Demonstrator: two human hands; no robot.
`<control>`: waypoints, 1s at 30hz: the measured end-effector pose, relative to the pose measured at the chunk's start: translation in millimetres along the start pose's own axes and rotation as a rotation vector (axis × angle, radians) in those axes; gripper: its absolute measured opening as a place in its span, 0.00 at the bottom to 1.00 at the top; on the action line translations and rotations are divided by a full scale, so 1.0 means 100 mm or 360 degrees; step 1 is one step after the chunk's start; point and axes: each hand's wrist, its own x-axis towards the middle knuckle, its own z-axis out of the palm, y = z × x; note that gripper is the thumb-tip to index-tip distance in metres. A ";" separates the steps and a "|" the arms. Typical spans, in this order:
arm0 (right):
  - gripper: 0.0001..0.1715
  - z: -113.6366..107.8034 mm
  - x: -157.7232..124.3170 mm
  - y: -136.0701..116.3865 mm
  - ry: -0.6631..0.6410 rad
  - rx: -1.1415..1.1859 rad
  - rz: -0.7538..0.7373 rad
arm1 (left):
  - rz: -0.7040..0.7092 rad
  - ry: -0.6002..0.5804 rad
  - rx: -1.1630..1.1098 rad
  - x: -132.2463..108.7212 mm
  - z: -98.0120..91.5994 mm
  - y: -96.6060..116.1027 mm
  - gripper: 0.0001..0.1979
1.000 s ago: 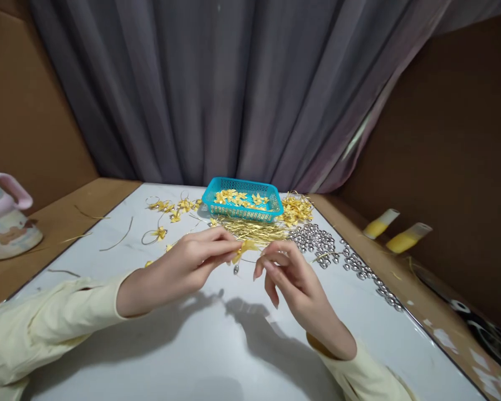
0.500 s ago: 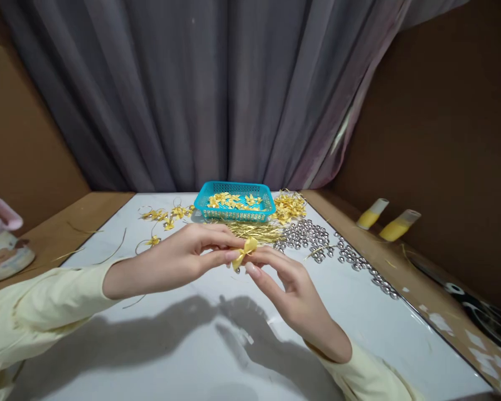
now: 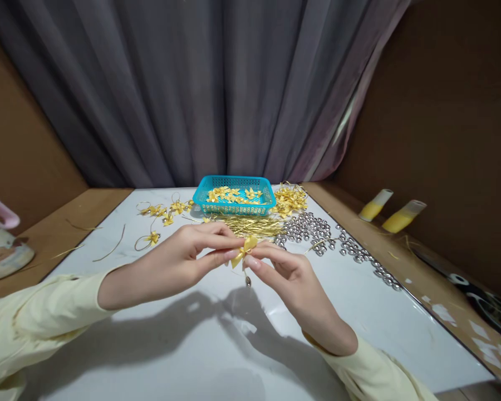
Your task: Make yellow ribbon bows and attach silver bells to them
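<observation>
Between my two hands, above the white tabletop, is a yellow ribbon bow. My left hand pinches its left side between thumb and fingers. On the other side, my right hand has thumb and forefinger closed on the bow near its middle. A small silver bell-like bead dangles below the bow on a short thin strand. Fingers cover part of the bow, so its knot is only partly visible.
Beyond my hands sits a turquoise basket holding yellow bows. Around it lie gold cords, a pile of finished-looking bows and silver beads. Yellow-filled tubes lie right; a pink-handled mug stands left.
The silver bead now hangs lower and in clear sight beneath the bow. My right thumb has closed in against the bow; my left hand keeps its pinch.
</observation>
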 end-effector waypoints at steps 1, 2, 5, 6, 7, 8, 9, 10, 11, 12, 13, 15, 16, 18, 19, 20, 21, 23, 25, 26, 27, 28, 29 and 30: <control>0.09 0.00 0.00 0.01 -0.0006 -0.0003 0.0004 | 0.0010 0.0021 0.0018 0.00 0.01 0.00 0.12; 0.10 0.00 0.00 0.01 -0.0014 -0.0010 0.0006 | 0.0025 0.0036 0.0038 -0.01 0.03 0.00 0.12; 0.11 -0.01 0.00 0.02 -0.0036 -0.0046 -0.0023 | 0.0074 0.0077 0.0091 -0.01 0.07 0.00 0.12; 0.10 -0.01 0.00 0.03 -0.0038 -0.0062 -0.0048 | 0.0084 0.0095 0.0096 -0.02 0.08 0.00 0.12; 0.10 -0.02 0.00 0.02 -0.0027 -0.0084 -0.0082 | 0.0086 0.0112 0.0093 -0.02 0.08 0.00 0.11; 0.09 -0.02 0.00 0.02 0.0001 -0.0112 -0.0120 | 0.0079 0.0123 0.0083 -0.02 0.09 0.00 0.11; 0.08 -0.02 0.00 0.02 0.0036 -0.0144 -0.0158 | 0.0062 0.0132 0.0068 -0.03 0.09 0.00 0.11; 0.07 -0.02 0.00 0.01 0.0069 -0.0180 -0.0191 | 0.0036 0.0134 0.0047 -0.03 0.09 0.00 0.10; 0.07 -0.02 0.00 0.01 0.0089 -0.0219 -0.0216 | 0.0003 0.0136 0.0023 -0.03 0.09 0.00 0.10; 0.07 -0.02 0.00 0.01 0.0092 -0.0253 -0.0237 | -0.0029 0.0140 -0.0007 -0.04 0.09 -0.01 0.10; 0.07 -0.02 0.00 0.02 0.0078 -0.0277 -0.0250 | -0.0062 0.0145 -0.0038 -0.04 0.09 -0.01 0.10; 0.08 -0.02 0.00 0.03 0.0036 -0.0299 -0.0236 | -0.0118 0.0152 -0.0113 -0.04 0.09 -0.03 0.10; 0.09 -0.03 0.00 0.04 0.0027 -0.0304 -0.0215 | -0.0145 0.0155 -0.0156 -0.04 0.09 -0.04 0.10; 0.10 -0.05 0.00 0.04 0.0037 -0.0319 -0.0175 | -0.0210 0.0166 -0.0248 -0.04 0.10 -0.08 0.10; 0.11 -0.07 0.00 0.03 0.0043 -0.0335 -0.0164 | -0.0247 0.0175 -0.0299 -0.05 0.10 -0.10 0.10; 0.11 -0.08 0.00 0.03 0.0045 -0.0354 -0.0166 | -0.0287 0.0182 -0.0352 -0.05 0.10 -0.11 0.09; 0.11 -0.10 0.00 0.02 0.0044 -0.0372 -0.0176 | -0.0325 0.0182 -0.0407 -0.05 0.10 -0.13 0.09; 0.11 -0.13 0.00 0.00 0.0029 -0.0397 -0.0197 | -0.0381 0.0191 -0.0510 -0.05 0.11 -0.15 0.09; 0.12 -0.16 0.00 -0.01 0.0017 -0.0411 -0.0226 | -0.0409 0.0207 -0.0578 -0.05 0.11 -0.17 0.09; 0.12 -0.17 0.00 -0.01 0.0022 -0.0419 -0.0249 | -0.0413 0.0209 -0.0601 -0.06 0.10 -0.17 0.09; 0.12 -0.18 0.00 0.00 0.0033 -0.0431 -0.0272 | -0.0415 0.0207 -0.0619 -0.06 0.10 -0.17 0.09; 0.12 -0.20 0.00 0.00 0.0052 -0.0447 -0.0293 | -0.0420 0.0200 -0.0635 -0.07 0.10 -0.17 0.09; 0.12 -0.21 -0.01 0.00 0.0078 -0.0467 -0.0309 | -0.0432 0.0194 -0.0652 -0.07 0.10 -0.17 0.10; 0.11 -0.23 -0.01 0.01 0.0111 -0.0490 -0.0317 | -0.0454 0.0186 -0.0670 -0.08 0.09 -0.17 0.10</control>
